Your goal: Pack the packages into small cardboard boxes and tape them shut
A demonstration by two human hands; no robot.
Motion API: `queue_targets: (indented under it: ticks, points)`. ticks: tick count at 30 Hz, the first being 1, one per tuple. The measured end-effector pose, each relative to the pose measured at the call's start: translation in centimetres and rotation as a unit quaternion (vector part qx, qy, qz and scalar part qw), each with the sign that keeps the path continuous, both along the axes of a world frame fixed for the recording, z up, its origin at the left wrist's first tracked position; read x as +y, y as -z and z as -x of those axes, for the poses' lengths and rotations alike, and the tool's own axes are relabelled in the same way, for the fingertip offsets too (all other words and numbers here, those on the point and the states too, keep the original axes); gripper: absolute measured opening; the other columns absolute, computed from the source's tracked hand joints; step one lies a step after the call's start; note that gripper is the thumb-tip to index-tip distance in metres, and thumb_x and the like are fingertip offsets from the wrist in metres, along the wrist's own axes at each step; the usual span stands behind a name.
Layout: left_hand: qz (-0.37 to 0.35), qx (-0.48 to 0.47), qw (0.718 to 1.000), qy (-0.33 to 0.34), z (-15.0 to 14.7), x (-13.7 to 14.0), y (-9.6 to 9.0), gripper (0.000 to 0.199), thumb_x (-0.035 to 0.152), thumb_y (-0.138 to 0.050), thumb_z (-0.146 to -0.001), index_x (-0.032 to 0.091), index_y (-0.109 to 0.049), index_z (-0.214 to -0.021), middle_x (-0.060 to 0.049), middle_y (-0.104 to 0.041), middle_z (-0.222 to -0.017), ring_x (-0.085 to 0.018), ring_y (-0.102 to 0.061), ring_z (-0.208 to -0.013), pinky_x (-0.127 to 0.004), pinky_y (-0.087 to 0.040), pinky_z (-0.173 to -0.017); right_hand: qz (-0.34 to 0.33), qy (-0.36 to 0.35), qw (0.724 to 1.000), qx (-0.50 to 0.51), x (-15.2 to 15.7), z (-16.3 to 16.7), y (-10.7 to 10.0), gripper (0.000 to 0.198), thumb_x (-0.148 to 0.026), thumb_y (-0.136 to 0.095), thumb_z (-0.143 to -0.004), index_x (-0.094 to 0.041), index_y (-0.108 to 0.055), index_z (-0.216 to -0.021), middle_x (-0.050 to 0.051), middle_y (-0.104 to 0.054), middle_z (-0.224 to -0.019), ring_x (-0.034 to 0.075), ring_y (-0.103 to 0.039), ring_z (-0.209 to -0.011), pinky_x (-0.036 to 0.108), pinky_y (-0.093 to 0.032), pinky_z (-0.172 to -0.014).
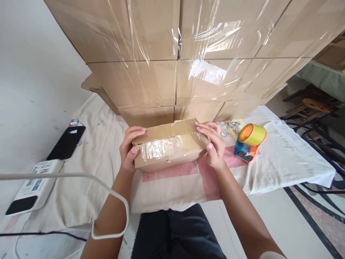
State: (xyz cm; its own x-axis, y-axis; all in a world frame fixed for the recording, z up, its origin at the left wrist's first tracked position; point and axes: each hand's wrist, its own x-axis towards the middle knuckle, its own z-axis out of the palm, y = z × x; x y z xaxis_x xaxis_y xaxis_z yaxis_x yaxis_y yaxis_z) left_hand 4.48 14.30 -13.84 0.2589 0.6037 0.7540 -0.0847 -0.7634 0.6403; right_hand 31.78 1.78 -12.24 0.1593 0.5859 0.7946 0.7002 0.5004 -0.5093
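Box (168,145) sits on the cloth (283,158) dead centre in front of the person, just short of the wrapped carton stack (175,72). Small cardboard box, flaps down, clear tape glinting across its near face.

Long axis runs left–right, slightly skewed: the right end lies a little farther from the body than the left.

Left hand (129,149) clasps the left short end, fingers curled over the top edge, thumb on the near face. Right hand (214,144) clasps the right short end, fingers spread flat along the top near the flap seam, thumb down the near corner. Both hands are closed around the box; neither holds anything else. The grip is symmetrical, one hand per end, with the box spanning the gap between them, so neither hand is nearer.

Tape dispenser (250,142), orange and blue with a yellow roll, stands just beside the right hand, apart from it, to the right of the box. It is well apart from the left hand.

Phone (67,142) and a white device (35,187) lie far left. A cable (81,176) loops over the left forearm.
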Motion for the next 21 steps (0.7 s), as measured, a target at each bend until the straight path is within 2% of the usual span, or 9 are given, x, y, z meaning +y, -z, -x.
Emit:
queue_targets:
  ticks: [5, 8, 11, 13, 14, 16, 18, 19, 21]
  points:
    - [0.003, -0.002, 1.0, 0.015, 0.1, 0.1, 0.0, 0.036, 0.05, -0.056, -0.091, 0.03, -0.073, -0.115, -0.008, -0.065, -0.124, -0.031, -0.057, -0.116, -0.053, -0.045, -0.103, -0.05, 0.046, 0.998, 0.004, 0.0, 0.3, -0.1, 0.047, -0.056, -0.037, -0.102, -0.033, -0.066, -0.13, 0.007, -0.069, -0.134, 0.034, -0.061, -0.124, 0.06, -0.045, -0.106]
    - [0.001, 0.001, 1.0, 0.021, 0.2, 0.1, 0.0, 0.03, 0.048, -0.056, -0.091, 0.029, -0.076, -0.103, -0.008, -0.064, -0.126, -0.031, -0.057, -0.117, -0.055, -0.043, -0.106, -0.07, 0.143, 0.987, 0.0, -1.7, -1.2, -0.9, 0.036, -0.044, -0.047, -0.1, -0.03, -0.065, -0.129, 0.009, -0.066, -0.133, 0.034, -0.06, -0.127, 0.06, -0.042, -0.11]
    - [0.007, -0.002, 1.0, 0.017, 0.1, 0.1, 0.0, 0.029, 0.049, -0.055, -0.092, 0.029, -0.076, -0.097, -0.008, -0.065, -0.124, -0.032, -0.057, -0.116, -0.056, -0.042, -0.108, -0.074, 0.297, 0.952, -0.012, -5.1, -5.5, -1.4, 0.037, -0.038, -0.061, -0.093, -0.025, -0.063, -0.128, 0.013, -0.06, -0.135, 0.036, -0.053, -0.134, 0.063, -0.036, -0.116]
    - [0.013, -0.015, 1.0, 0.018, 0.0, 0.1, 0.1, 0.03, 0.049, -0.055, -0.092, 0.029, -0.076, -0.1, -0.008, -0.066, -0.121, -0.032, -0.057, -0.115, -0.056, -0.042, -0.108, -0.056, 0.384, 0.922, 0.014, -7.4, -9.4, -1.1, 0.051, -0.041, -0.07, -0.085, -0.022, -0.058, -0.131, 0.016, -0.055, -0.139, 0.038, -0.049, -0.136, 0.065, -0.034, -0.117]
    - [0.015, -0.022, 0.999, 0.021, -0.1, 0.1, 0.1, 0.031, 0.049, -0.055, -0.092, 0.029, -0.076, -0.102, -0.008, -0.066, -0.12, -0.032, -0.057, -0.115, -0.055, -0.041, -0.108, -0.019, 0.405, 0.913, 0.049, -8.4, -11.3, -0.8, 0.062, -0.044, -0.074, -0.08, -0.021, -0.055, -0.134, 0.018, -0.052, -0.141, 0.038, -0.05, -0.135, 0.065, -0.038, -0.114]
    - [0.008, -0.033, 0.999, 0.022, -0.3, 0.2, 0.2, 0.033, 0.049, -0.053, -0.093, 0.028, -0.076, -0.105, -0.009, -0.067, -0.119, -0.032, -0.057, -0.115, -0.055, -0.041, -0.107, 0.099, 0.372, 0.905, 0.179, -9.9, -14.5, 0.4, 0.072, -0.047, -0.082, -0.069, -0.02, -0.055, -0.131, 0.017, -0.062, -0.128, 0.036, -0.063, -0.116, 0.059, -0.052, -0.099]
    - [-0.009, -0.031, 0.999, 0.014, -0.2, 0.2, 0.4, 0.039, 0.052, -0.05, -0.094, 0.027, -0.075, -0.111, -0.009, -0.066, -0.12, -0.032, -0.057, -0.116, -0.054, -0.04, -0.106, 0.223, 0.245, 0.892, 0.307, -10.6, -16.3, 1.8, 0.065, -0.048, -0.084, -0.065, -0.019, -0.062, -0.118, 0.014, -0.072, -0.111, 0.033, -0.07, -0.1, 0.051, -0.059, -0.088]
    - [-0.018, -0.024, 1.0, 0.006, -0.2, 0.3, 0.5, 0.043, 0.054, -0.048, -0.094, 0.026, -0.074, -0.114, -0.008, -0.066, -0.12, -0.032, -0.057, -0.117, -0.053, -0.04, -0.107, 0.259, 0.179, 0.883, 0.349, -10.8, -16.7, 2.4, 0.061, -0.048, -0.085, -0.064, -0.019, -0.065, -0.114, 0.012, -0.075, -0.108, 0.031, -0.072, -0.097, 0.047, -0.059, -0.087]
    - [-0.031, -0.009, 0.999, -0.014, -0.1, 0.3, 0.6, 0.049, 0.058, -0.047, -0.094, 0.024, -0.072, -0.118, -0.009, -0.065, -0.12, -0.033, -0.056, -0.118, -0.053, -0.039, -0.107, 0.277, 0.089, 0.876, 0.385, -11.0, -16.6, 3.2, 0.06, -0.046, -0.088, -0.063, -0.019, -0.068, -0.112, 0.011, -0.077, -0.112, 0.028, -0.073, -0.099, 0.042, -0.059, -0.09]
